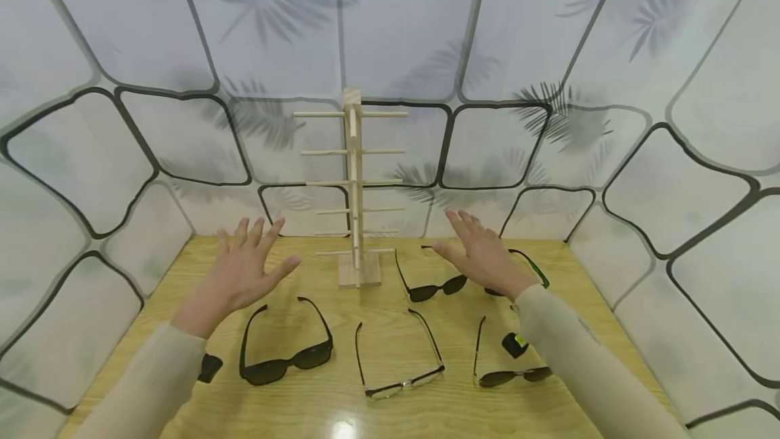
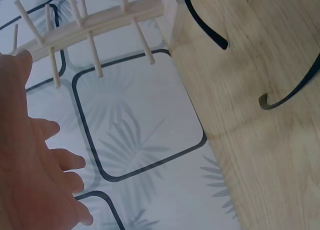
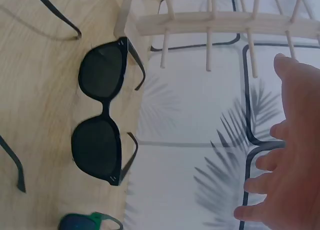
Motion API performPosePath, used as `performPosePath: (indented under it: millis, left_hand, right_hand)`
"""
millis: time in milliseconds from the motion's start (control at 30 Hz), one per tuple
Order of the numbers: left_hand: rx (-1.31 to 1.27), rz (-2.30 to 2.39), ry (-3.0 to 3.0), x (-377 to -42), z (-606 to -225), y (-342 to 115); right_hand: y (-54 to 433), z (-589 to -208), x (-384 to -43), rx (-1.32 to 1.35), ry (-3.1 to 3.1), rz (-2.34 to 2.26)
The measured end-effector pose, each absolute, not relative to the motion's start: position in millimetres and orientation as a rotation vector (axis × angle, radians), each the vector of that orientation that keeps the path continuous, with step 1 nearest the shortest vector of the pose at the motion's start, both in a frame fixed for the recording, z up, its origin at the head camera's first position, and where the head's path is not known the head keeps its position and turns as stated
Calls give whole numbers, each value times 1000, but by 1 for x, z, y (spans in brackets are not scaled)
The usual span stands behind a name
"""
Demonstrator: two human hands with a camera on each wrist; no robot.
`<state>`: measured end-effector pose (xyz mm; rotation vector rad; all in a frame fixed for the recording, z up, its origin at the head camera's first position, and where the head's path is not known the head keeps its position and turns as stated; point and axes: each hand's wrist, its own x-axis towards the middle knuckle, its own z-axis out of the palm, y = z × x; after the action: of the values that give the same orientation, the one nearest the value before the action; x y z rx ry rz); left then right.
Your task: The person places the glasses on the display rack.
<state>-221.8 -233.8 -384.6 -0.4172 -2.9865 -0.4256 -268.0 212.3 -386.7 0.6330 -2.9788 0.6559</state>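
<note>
Two pale sleeves (image 1: 143, 385) are seen nearest; beyond them, the left hand (image 1: 239, 276) and right hand (image 1: 487, 259) are held with fingers extended, nothing gripped, at 8 and 4 o'clock of one wooden stand (image 1: 355, 188). Glasses (image 1: 268, 372) are probably best lifted with lenses (image 1: 313, 356) untouched. Five pairs are counted between 3 and 8 o'clock of the stand's foot, and two small black objects (image 1: 514, 345).

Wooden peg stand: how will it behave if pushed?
The wooden peg stand would probably tip easily, being tall over a small base. Its straight wooden post suggests stiffness. The thin pegs may snag or snap, jutting out unsupported.
</note>
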Motion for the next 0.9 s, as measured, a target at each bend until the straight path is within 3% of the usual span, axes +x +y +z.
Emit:
performPosePath:
  millis: [300,900]
  left_hand:
    - [-486,-462,-2946,-196,-391,-227]
    - [-594,-740,-2850,-164,-419,-208]
  right_hand:
    - [209,-396,-241,660,-2979,955]
    - [211,-415,-218,714,-2988,1069]
